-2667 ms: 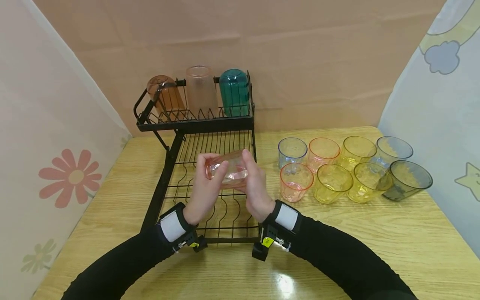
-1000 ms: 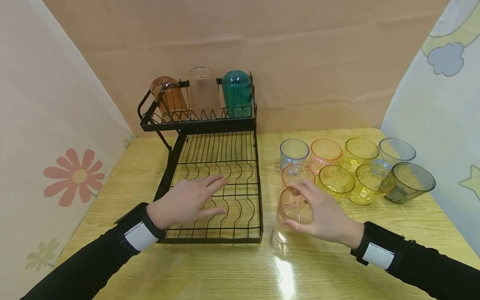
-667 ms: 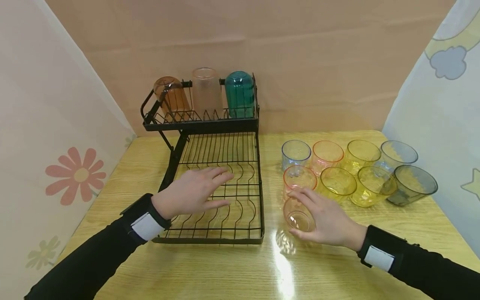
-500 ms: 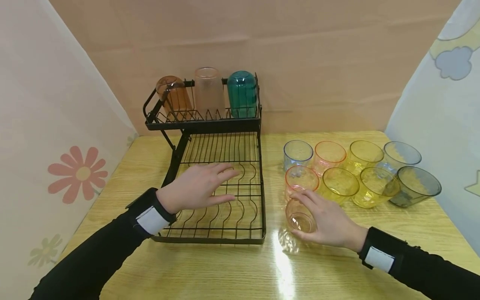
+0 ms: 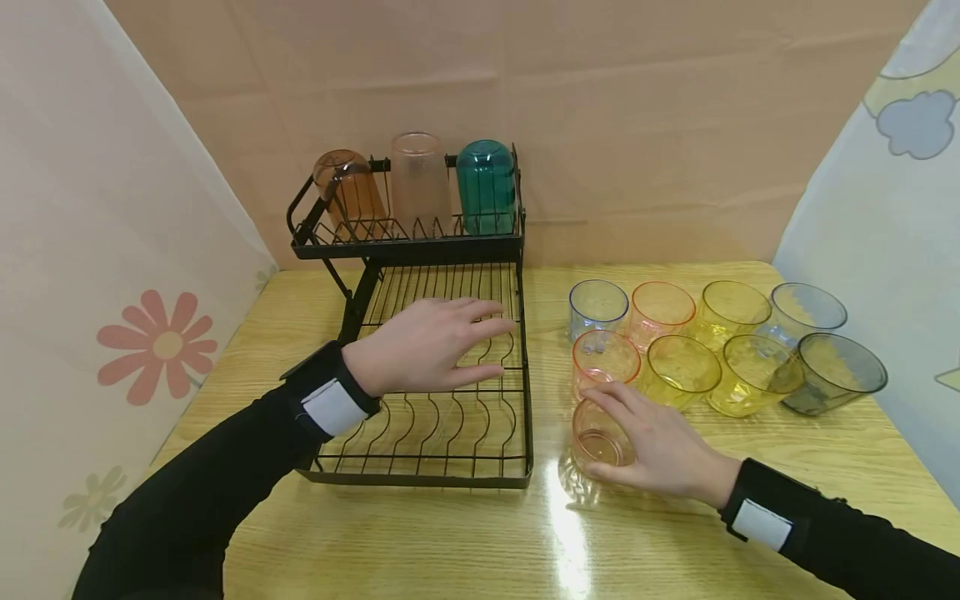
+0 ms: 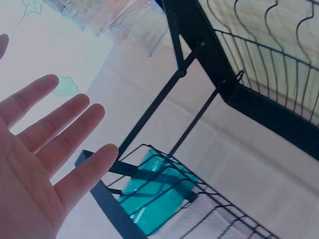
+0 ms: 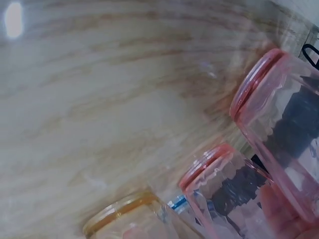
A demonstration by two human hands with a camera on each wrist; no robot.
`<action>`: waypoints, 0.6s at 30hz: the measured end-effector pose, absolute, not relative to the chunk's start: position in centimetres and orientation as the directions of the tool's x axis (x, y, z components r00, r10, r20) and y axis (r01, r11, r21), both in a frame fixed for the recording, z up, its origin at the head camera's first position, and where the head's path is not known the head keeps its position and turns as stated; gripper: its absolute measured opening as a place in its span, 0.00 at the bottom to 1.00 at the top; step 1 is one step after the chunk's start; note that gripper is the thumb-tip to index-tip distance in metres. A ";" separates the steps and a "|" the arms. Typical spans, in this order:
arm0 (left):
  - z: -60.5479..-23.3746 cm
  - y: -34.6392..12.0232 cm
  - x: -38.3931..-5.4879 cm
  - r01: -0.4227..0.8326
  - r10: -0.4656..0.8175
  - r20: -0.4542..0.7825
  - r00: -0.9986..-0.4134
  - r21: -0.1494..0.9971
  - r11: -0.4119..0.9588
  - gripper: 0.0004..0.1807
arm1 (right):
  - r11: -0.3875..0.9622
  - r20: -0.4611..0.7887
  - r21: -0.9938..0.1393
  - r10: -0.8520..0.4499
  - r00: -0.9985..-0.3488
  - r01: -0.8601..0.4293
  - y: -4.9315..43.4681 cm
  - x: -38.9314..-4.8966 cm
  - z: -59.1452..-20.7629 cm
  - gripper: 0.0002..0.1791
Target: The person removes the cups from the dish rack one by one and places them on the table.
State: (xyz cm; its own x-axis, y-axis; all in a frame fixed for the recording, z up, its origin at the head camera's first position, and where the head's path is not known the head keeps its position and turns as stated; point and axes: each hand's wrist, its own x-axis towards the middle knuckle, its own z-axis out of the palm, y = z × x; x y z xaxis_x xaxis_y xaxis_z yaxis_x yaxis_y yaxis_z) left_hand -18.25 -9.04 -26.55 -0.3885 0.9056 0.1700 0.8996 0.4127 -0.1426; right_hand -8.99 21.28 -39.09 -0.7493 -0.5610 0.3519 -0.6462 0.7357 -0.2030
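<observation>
A clear pink glass (image 5: 602,437) stands on the table to the right of the rack, in front of a red-rimmed glass (image 5: 606,362). My right hand (image 5: 660,437) grips it from the right, thumb on the near side and fingers on the far side. The right wrist view shows this pink glass (image 7: 281,129) close up, with a second pink-rimmed glass (image 7: 224,186) beside it. Over the lower tier of the black dish rack (image 5: 420,481) hovers my left hand (image 5: 431,346), fingers extended and holding nothing. Its spread fingers also appear in the left wrist view.
Upside down on the rack's upper tier are a brown glass (image 5: 348,192) and a teal glass (image 5: 486,187), with a frosted pink glass (image 5: 420,179) between them. Blue-rimmed (image 5: 597,308), yellow (image 5: 681,371) and dark grey (image 5: 836,375) glasses stand in rows at right.
Both hands held the pink glass over the rack; the left let go, and the right brought it down to the table at right. Lately the left hand has moved up and right.
</observation>
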 end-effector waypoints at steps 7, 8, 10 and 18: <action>-25.2 -7.7 -18.4 0.905 0.924 0.107 -0.368 -0.186 0.382 0.32 | 0.708 0.368 -0.153 -0.607 -0.705 -0.690 21.7 -8.8 -38.5 0.49; -25.0 -7.5 -18.5 0.907 0.926 0.104 -0.364 -0.187 0.377 0.32 | 0.704 0.374 -0.151 -0.609 -0.700 -0.693 21.8 -8.7 -38.4 0.50; -24.7 -7.2 -18.6 0.911 0.930 0.104 -0.353 -0.189 0.367 0.32 | 0.697 0.384 -0.155 -0.610 -0.693 -0.700 22.0 -8.7 -38.0 0.49; -23.0 -6.1 -19.0 0.915 0.935 0.139 -0.326 -0.203 0.349 0.33 | 0.678 0.436 -0.152 -0.608 -0.664 -0.720 23.0 -8.8 -36.3 0.43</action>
